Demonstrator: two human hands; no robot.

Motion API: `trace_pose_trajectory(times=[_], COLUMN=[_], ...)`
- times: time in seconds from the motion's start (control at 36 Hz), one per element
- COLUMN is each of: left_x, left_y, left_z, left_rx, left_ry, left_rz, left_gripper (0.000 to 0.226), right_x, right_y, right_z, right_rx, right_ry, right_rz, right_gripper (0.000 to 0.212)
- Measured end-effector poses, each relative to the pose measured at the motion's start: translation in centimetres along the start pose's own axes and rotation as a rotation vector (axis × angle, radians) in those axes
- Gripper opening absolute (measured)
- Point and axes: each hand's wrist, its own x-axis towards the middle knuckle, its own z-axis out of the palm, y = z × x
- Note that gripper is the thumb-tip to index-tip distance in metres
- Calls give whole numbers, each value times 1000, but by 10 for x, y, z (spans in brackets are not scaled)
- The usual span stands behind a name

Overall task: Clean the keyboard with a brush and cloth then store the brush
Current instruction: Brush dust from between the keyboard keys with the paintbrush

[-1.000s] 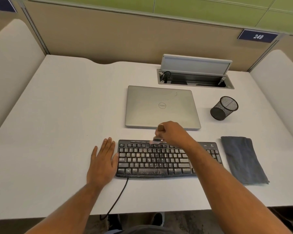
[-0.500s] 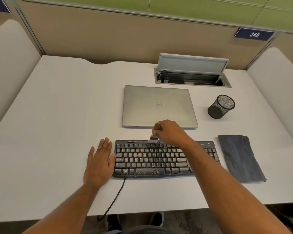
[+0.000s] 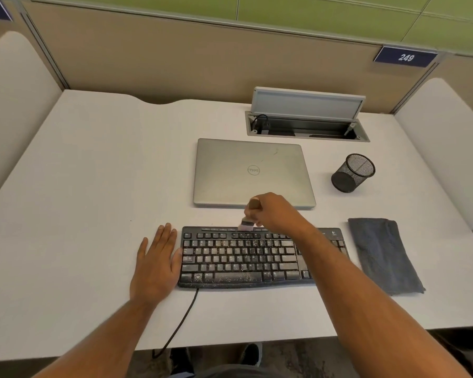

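A black keyboard (image 3: 240, 259), speckled with dust and crumbs, lies near the front of the white desk (image 3: 93, 186). My right hand (image 3: 276, 214) grips a small brush (image 3: 248, 219) by its brown handle, bristles down on the keyboard's top row at its far edge. Flat on the desk, my left hand (image 3: 156, 260) has straight fingers and touches the keyboard's left end. A folded dark grey cloth (image 3: 383, 255) lies to the right of the keyboard. Behind the cloth stands a black mesh cup (image 3: 352, 173).
A closed silver laptop (image 3: 253, 173) lies just behind the keyboard. Behind it an open cable hatch (image 3: 306, 124) is set into the desk. The keyboard's cable (image 3: 180, 320) runs off the front edge. Partition walls enclose the desk on three sides.
The brush has shifted slightly toward the keyboard's far edge along the top row. My left hand has stayed in place beside the keyboard.
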Motion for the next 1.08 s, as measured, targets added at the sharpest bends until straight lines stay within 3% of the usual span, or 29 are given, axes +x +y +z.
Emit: trace_pose_trajectory(times=[0.31, 0.47, 0.53, 0.67, 0.78, 1.08], left_x=[1, 0, 0, 0, 0, -1], left_y=[0, 0, 0, 0, 0, 2], left_z=[0, 0, 0, 1, 1, -2], left_rx=[13, 15, 19, 22, 21, 0], left_ry=[-2, -1, -2, 4, 8, -3], left_rz=[-4, -4, -2, -2, -3, -12], left_gripper=[70, 69, 70, 69, 68, 71], right_x=[-9, -5, -4, -7, -11, -9], right_y=[27, 18, 20, 31, 30, -37], right_z=[-26, -13, -8, -18, -24, 29], right_rx=[-381, -120, -68, -216, -326, 103], right_ry=[46, 55, 59, 54, 87, -49], right_rz=[104, 73, 68, 120, 129, -81], right_gripper=[13, 8, 15, 5, 14, 12])
